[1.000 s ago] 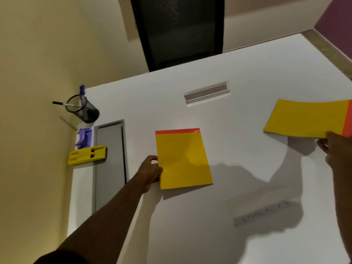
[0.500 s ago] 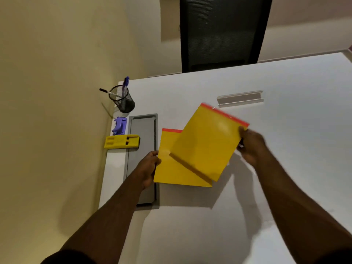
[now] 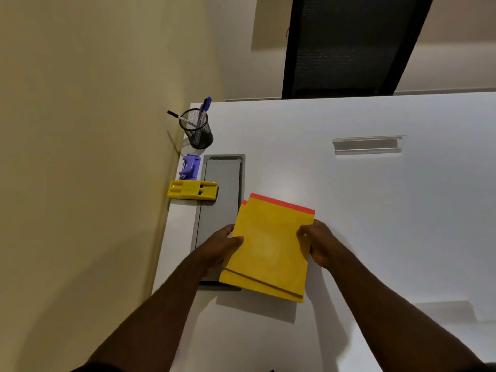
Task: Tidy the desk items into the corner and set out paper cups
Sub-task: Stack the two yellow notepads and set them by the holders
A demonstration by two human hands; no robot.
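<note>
Since the earlier frame, the second pad (image 3: pixel 271 245) has been laid on the first, edges slightly offset (red strips away from the person). Beside them a grey tray (image 3: pixel 222 183) is set into the desk (image 3: pixel 375 210), with a stapler (image 3: pixel 192 190), punch (image 3: pixel 190 166) and pen cup (image 3: pixel 198 130) beyond. The stack is gripped by the left hand (image 3: pixel 220 248) and right hand (image 3: pixel 316 245), fingers curled on its side edges.

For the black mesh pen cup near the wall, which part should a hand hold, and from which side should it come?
Hold the pen cup around its round mesh wall, low down, coming from the right, the open desk side. The pens stick out of the top, so a grip from above is blocked, and the wall stands close on its left.
</note>
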